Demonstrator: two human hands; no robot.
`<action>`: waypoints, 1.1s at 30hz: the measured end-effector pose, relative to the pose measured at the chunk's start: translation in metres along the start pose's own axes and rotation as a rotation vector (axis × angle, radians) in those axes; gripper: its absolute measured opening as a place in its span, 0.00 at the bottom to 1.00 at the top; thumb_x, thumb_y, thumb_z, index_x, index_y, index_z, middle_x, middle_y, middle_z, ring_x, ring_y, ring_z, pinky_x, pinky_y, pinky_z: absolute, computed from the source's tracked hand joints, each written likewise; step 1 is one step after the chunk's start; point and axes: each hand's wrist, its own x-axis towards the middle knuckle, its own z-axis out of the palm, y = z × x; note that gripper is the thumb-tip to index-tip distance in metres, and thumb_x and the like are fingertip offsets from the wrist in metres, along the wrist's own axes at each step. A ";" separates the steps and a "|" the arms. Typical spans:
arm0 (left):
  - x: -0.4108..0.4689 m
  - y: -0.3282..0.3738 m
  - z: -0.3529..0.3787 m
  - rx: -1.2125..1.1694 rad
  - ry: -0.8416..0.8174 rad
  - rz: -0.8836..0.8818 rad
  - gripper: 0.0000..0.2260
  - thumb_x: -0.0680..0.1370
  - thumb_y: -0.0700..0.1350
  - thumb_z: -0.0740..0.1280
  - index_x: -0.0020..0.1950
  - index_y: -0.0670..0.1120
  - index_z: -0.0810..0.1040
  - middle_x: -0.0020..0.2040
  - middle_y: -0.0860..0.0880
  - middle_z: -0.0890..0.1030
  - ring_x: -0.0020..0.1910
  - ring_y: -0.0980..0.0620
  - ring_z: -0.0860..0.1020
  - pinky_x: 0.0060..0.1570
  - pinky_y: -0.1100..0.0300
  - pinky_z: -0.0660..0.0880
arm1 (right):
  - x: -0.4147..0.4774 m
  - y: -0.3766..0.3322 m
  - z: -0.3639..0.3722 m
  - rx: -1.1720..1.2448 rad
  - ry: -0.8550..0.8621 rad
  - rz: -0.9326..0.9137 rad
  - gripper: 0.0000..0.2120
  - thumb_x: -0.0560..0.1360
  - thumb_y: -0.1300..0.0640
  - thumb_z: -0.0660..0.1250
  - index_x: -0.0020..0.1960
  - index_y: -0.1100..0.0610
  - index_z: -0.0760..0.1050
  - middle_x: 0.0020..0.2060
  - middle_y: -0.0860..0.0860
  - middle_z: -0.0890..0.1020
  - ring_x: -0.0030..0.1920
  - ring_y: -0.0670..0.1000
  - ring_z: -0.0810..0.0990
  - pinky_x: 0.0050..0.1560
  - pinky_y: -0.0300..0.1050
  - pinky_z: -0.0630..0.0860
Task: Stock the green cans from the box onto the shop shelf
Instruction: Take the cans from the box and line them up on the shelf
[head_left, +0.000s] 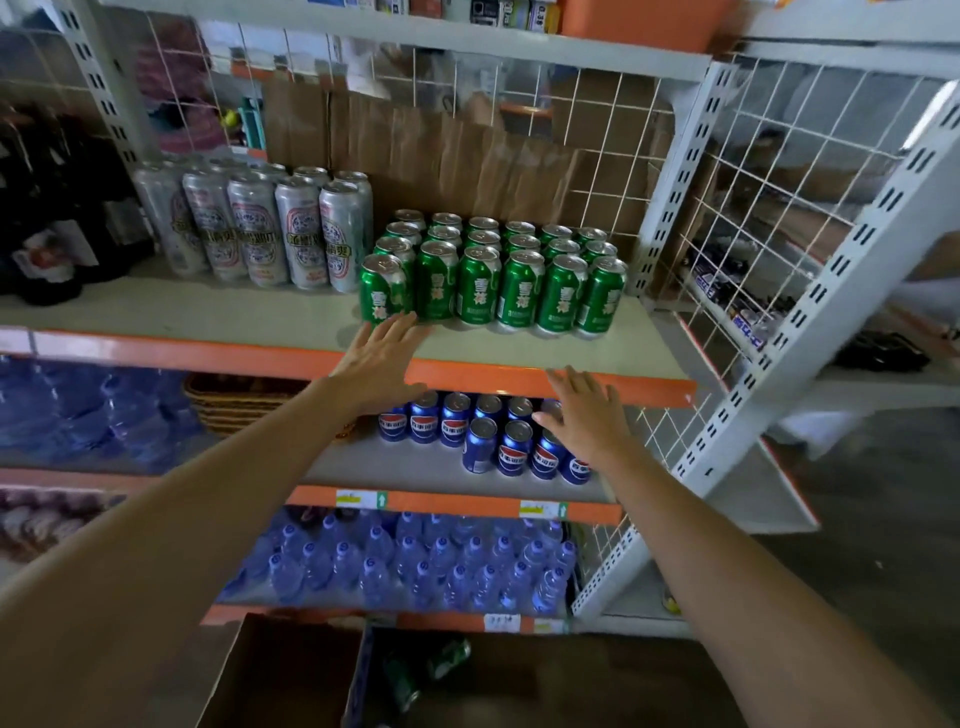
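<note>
Several green cans (493, 270) stand in neat rows on the grey shop shelf (260, 317), right of centre. My left hand (379, 358) reaches over the shelf's orange front edge, fingers straight, its tips at the base of the front-left green can (383, 296). My right hand (587, 415) hovers lower, in front of the orange edge, fingers spread and holding nothing. At the bottom, an open cardboard box (280, 675) on the floor holds two green cans (447, 660) lying on their sides.
Tall silver cans (280, 228) stand left of the green ones. Blue cans (483, 436) fill the shelf below, with water bottles (415, 566) under them. A white wire grid (779, 171) closes the shelf's right side. Dark bottles (57, 208) are far left.
</note>
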 end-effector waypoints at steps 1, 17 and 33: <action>-0.010 0.008 0.003 -0.004 -0.001 0.000 0.37 0.75 0.55 0.66 0.77 0.47 0.51 0.77 0.46 0.51 0.76 0.46 0.49 0.74 0.47 0.47 | -0.008 0.003 0.001 -0.003 -0.012 -0.005 0.32 0.79 0.41 0.55 0.77 0.52 0.47 0.76 0.55 0.52 0.76 0.57 0.51 0.73 0.60 0.51; -0.080 0.046 0.059 -0.108 -0.172 -0.071 0.37 0.75 0.54 0.66 0.77 0.49 0.49 0.78 0.48 0.48 0.76 0.47 0.48 0.74 0.47 0.47 | -0.079 0.001 0.043 0.045 -0.096 -0.039 0.38 0.77 0.39 0.58 0.77 0.52 0.43 0.76 0.56 0.54 0.75 0.57 0.53 0.73 0.60 0.52; -0.134 0.016 0.232 -0.187 -0.526 -0.040 0.37 0.76 0.56 0.65 0.77 0.49 0.49 0.77 0.46 0.51 0.75 0.46 0.52 0.73 0.50 0.50 | -0.104 -0.045 0.206 0.072 -0.364 0.038 0.38 0.76 0.41 0.62 0.77 0.53 0.47 0.75 0.56 0.56 0.75 0.57 0.56 0.73 0.59 0.53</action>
